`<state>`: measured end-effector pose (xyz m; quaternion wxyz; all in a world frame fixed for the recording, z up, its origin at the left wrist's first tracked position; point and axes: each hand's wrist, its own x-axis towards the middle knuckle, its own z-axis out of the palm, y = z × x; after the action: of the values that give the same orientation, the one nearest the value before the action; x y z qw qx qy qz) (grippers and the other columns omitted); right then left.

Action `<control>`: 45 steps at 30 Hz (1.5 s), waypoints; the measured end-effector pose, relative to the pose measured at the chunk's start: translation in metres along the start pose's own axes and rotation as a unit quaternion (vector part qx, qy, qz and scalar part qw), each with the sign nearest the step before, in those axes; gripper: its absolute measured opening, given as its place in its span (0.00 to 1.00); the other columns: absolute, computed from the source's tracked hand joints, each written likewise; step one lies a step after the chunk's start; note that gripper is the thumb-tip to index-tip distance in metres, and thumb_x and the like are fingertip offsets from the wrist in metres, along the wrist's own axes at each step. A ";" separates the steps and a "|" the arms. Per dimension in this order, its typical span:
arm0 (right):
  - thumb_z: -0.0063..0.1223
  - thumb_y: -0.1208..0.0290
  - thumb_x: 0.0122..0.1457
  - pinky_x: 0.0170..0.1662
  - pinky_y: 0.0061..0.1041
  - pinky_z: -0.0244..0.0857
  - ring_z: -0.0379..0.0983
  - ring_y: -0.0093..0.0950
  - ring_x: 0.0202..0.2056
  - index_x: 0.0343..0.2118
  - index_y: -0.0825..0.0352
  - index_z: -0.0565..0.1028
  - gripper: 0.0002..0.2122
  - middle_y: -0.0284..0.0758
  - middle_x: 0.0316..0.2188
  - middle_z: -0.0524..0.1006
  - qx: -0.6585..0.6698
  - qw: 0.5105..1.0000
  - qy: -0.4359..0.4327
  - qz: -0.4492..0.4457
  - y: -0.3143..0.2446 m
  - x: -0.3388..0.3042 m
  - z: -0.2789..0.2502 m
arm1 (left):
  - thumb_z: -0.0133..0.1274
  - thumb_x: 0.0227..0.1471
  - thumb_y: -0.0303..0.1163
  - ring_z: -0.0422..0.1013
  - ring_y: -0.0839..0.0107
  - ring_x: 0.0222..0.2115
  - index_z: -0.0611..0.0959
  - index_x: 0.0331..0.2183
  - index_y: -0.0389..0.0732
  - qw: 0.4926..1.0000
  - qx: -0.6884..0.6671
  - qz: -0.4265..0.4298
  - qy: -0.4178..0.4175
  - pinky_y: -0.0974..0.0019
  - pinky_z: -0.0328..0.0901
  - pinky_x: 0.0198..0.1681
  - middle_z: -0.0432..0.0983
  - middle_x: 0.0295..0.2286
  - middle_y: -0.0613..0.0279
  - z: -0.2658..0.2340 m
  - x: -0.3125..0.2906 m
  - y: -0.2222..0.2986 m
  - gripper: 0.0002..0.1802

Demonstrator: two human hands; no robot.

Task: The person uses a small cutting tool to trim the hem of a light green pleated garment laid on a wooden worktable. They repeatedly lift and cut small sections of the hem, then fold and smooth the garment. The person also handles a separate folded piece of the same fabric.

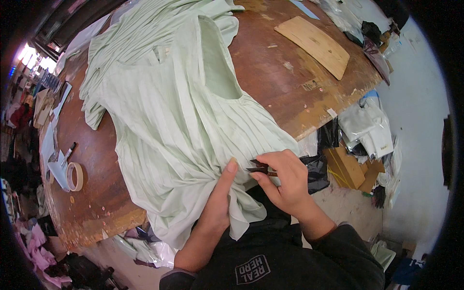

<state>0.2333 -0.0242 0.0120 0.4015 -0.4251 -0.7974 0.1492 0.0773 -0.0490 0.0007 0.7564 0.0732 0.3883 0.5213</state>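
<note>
A pale green sleeveless pleated garment [159, 101] lies over the table, its near end hanging past the front edge toward me. My left hand [223, 193] grips gathered cloth at this near end, thumb on top and the other fingers hidden underneath. Just to the right, my right hand [285, 181] holds small dark thread snips [258, 167] between thumb and fingers. Their two blades are apart and point left, close to the cloth by my left thumb. Whether a thread lies between the blades is too small to tell.
On the brown wooden table [270, 63] more pale green cloth [145, 34] is heaped at the back. A wooden board [316, 46] lies far right; a tape roll [75, 177] and a black marker [70, 149] are at left. Plastic-wrapped packages [369, 128] and a cardboard box [344, 166] stand beyond the right edge.
</note>
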 end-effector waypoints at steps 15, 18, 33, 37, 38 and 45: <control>0.65 0.75 0.47 0.31 0.29 0.67 0.74 0.36 0.28 0.37 0.69 0.76 0.13 0.39 0.31 0.79 -0.019 1.000 0.004 -0.024 -0.002 0.005 0.004 | 0.49 0.62 0.43 0.66 0.72 0.51 0.70 0.56 0.35 1.000 0.009 -0.015 -0.025 0.67 0.59 0.56 0.70 0.51 0.60 -0.006 0.001 -0.004 0.27; 0.65 0.75 0.47 0.31 0.29 0.67 0.74 0.36 0.28 0.37 0.69 0.76 0.13 0.39 0.31 0.79 0.002 1.000 -0.006 -0.005 -0.002 0.005 0.004 | 0.49 0.62 0.44 0.66 0.72 0.50 0.70 0.56 0.35 0.999 0.013 -0.016 -0.027 0.67 0.59 0.56 0.70 0.50 0.60 -0.006 0.001 -0.004 0.27; 0.65 0.77 0.45 0.28 0.27 0.67 0.74 0.33 0.26 0.35 0.68 0.77 0.12 0.37 0.29 0.79 -0.038 0.997 0.019 -0.057 -0.003 0.004 0.012 | 0.52 0.61 0.43 0.65 0.74 0.50 0.70 0.55 0.35 1.000 0.017 -0.012 -0.011 0.68 0.59 0.55 0.70 0.50 0.62 -0.008 0.001 -0.007 0.28; 0.65 0.77 0.46 0.28 0.27 0.67 0.74 0.34 0.26 0.34 0.69 0.77 0.11 0.37 0.28 0.79 -0.022 0.998 0.022 -0.051 -0.002 0.003 0.013 | 0.52 0.60 0.42 0.66 0.74 0.50 0.71 0.55 0.35 1.000 0.014 -0.017 -0.006 0.68 0.59 0.56 0.70 0.49 0.62 -0.008 0.001 -0.006 0.27; 0.65 0.78 0.46 0.28 0.26 0.66 0.74 0.33 0.26 0.34 0.69 0.77 0.11 0.37 0.28 0.79 -0.007 0.999 0.017 -0.044 -0.002 0.003 0.013 | 0.52 0.60 0.42 0.66 0.74 0.50 0.71 0.55 0.35 1.000 0.014 -0.020 -0.002 0.68 0.59 0.56 0.70 0.49 0.62 -0.008 0.001 -0.006 0.27; 0.53 0.71 0.62 0.28 0.19 0.63 0.68 0.19 0.25 0.45 0.71 0.72 0.12 0.36 0.31 0.78 0.274 0.945 -0.014 0.180 -0.023 -0.017 -0.004 | 0.52 0.61 0.43 0.67 0.73 0.48 0.73 0.53 0.36 1.000 0.014 -0.007 -0.006 0.68 0.61 0.53 0.71 0.47 0.62 0.002 -0.002 -0.002 0.25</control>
<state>0.2293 -0.0514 0.0194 0.4573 -0.4331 -0.6417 0.4375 0.0797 -0.0512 0.0018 0.7610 0.0842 0.3918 0.5101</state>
